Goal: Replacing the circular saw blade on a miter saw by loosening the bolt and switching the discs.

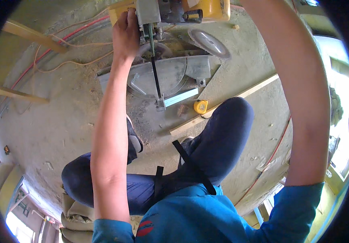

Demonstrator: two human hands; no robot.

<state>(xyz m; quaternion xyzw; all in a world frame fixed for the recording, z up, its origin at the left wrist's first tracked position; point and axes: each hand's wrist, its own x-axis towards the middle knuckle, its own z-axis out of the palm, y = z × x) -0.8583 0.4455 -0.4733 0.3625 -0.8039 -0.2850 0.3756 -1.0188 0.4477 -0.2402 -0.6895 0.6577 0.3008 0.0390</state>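
Observation:
In front of me stands a miter saw with a grey round base point(170, 75) and a raised head point(148, 12) with a yellow housing point(213, 9). My left hand point(126, 34) is up at the left side of the head, against its grey casing and a yellow part. Its fingers are bent and closed; what they hold is hidden. My right arm reaches up past the top edge, so the right hand is out of the picture. A toothed circular saw blade point(210, 43) lies behind the base at the right. On the base rests an L-shaped hex key point(135, 84).
A yellow tape measure point(200, 106) lies on the floor beside a long wooden strip point(239, 96), near my knee. A pale blue strip point(181, 97) sits at the base's front edge. Orange cords point(77, 62) and a red hose point(67, 38) run at left, near wooden legs point(32, 34).

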